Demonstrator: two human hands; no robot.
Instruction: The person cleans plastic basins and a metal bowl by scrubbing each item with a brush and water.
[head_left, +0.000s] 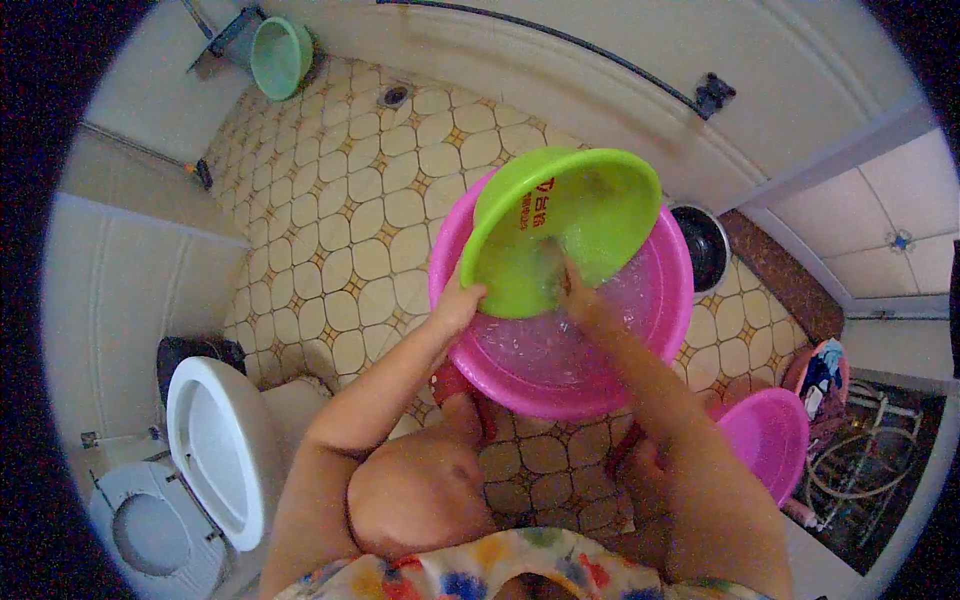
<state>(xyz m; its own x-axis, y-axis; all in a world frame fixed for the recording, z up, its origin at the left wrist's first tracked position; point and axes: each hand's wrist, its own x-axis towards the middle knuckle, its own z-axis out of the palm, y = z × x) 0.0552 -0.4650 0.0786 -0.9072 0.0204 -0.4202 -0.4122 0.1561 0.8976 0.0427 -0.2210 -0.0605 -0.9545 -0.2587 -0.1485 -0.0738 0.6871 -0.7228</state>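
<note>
A lime-green basin (620,200) with red lettering inside is tilted over a larger pink basin (683,300) on the floor. Soapy-looking water (540,350) with bubbles fills the bottom of the pink one. My left hand (460,303) grips the green basin's near-left rim, thumb over the edge. Inside the green basin, my right hand (573,290) is closed and pressed toward its wall. Something darkish and blurred shows at its fingertips, too unclear to name.
Beside the pink basin stands a dark round pot (703,248). A smaller pink basin (775,440) is at right, near a metal rack (865,455). At left are a white washbasin (215,450) and a toilet seat (150,530). A pale green basin (281,58) leans at the far wall.
</note>
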